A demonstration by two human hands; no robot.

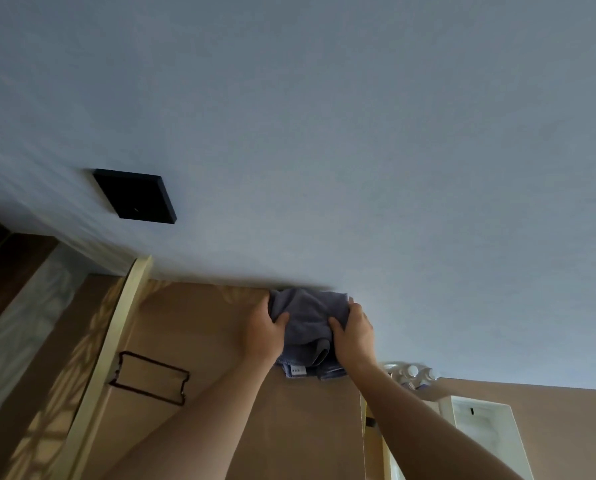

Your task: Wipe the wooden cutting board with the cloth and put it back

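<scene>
**Both hands gripped a grey cloth held high near the ceiling line**

The view tilted steeply upward, so the pale blue-grey ceiling [324, 116] filled the upper two thirds of the frame. A flat black square panel [135, 196] sat on it at centre left.

Just below the middle of the frame, the soft grey-blue terry cloth [308, 322] was bunched between two raised hands. The left hand [267, 329] clasped its left edge, thumb pressed across the front of the fabric and fingers hidden behind it. The right hand [353, 332] clasped the right edge in the same way, thumb forward. The cloth looked crumpled and folded over on itself, with a rolled fold sagging at the bottom centre, a lighter striped hem along its lower edge and a small white care label [297, 370] hanging at the lower left. Its top edge met the line where the ceiling joined the tan wall [203, 341].

Both bare forearms rose from the bottom of the frame towards the cloth. A cream-coloured vertical frame strip [116, 341] ran up the left side, and a thin dark wire bracket [151, 377] hung on the wall at lower left. At lower right stood a white boxy fixture [483, 431], with a white ornate object [410, 374], blurred, above it.

The wooden cutting board could not be seen anywhere in the frame.
</scene>
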